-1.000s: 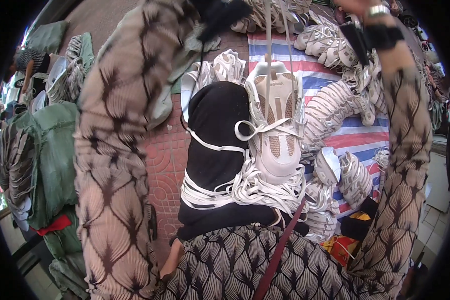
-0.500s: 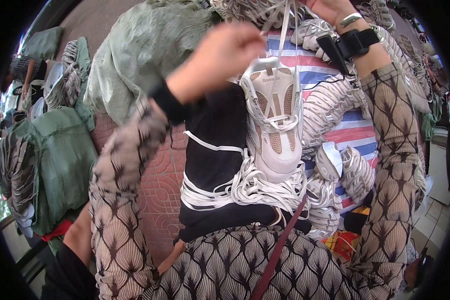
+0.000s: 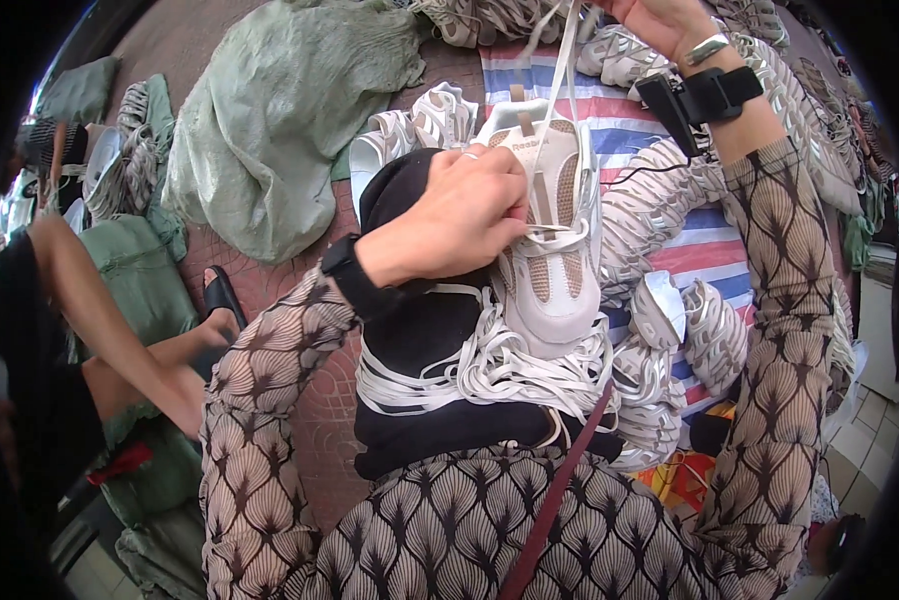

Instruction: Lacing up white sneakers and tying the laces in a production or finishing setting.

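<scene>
- My left hand (image 3: 465,210) bends over the left edge of the pale beige shoe (image 3: 555,300), fingers curled in and tips beside the crossing lace; I cannot tell whether they pinch it.
- My right hand (image 3: 660,25) is up at the top border of my view, its fingertips cut off, so I cannot tell whether they grip the white lace (image 3: 568,75) that rises beside them from the shoe.
- The shoe lies in my lap, toe toward me, its left edge against the black cloth (image 3: 405,350) over my leg.
- A heap of loose white laces (image 3: 500,365) crowds the toe.
- Right of the shoe, shoe uppers (image 3: 655,215) stand packed in a curved row, close to its edge, on the striped sheet (image 3: 708,270).
- Narrow striped strips show between the rows there, leaving little room.
- Left of my lap, a bare band of reddish paving (image 3: 320,420) runs up toward the pale green sack (image 3: 270,130); this is the more open side.
- Beyond it, a co-worker's bare leg (image 3: 100,315) and black sandal (image 3: 223,293) border that gap, with green bags (image 3: 135,255) behind.
</scene>
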Demonstrator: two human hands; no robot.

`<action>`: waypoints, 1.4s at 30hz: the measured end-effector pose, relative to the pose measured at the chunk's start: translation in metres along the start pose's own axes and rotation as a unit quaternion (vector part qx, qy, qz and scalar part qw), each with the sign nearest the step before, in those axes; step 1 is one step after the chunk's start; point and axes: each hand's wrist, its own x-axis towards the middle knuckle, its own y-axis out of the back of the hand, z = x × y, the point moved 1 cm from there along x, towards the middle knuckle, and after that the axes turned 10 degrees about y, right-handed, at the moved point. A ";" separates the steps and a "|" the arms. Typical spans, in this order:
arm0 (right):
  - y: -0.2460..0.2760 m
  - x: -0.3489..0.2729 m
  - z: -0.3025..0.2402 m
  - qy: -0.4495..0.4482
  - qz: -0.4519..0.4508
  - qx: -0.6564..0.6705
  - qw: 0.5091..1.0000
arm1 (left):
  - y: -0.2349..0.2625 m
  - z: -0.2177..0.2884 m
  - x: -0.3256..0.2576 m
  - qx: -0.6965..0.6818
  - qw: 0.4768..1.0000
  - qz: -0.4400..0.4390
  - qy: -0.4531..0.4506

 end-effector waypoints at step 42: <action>0.001 -0.050 -0.013 -0.058 -0.096 0.091 0.990 | 0.019 0.033 -0.018 0.054 0.993 -0.032 -0.099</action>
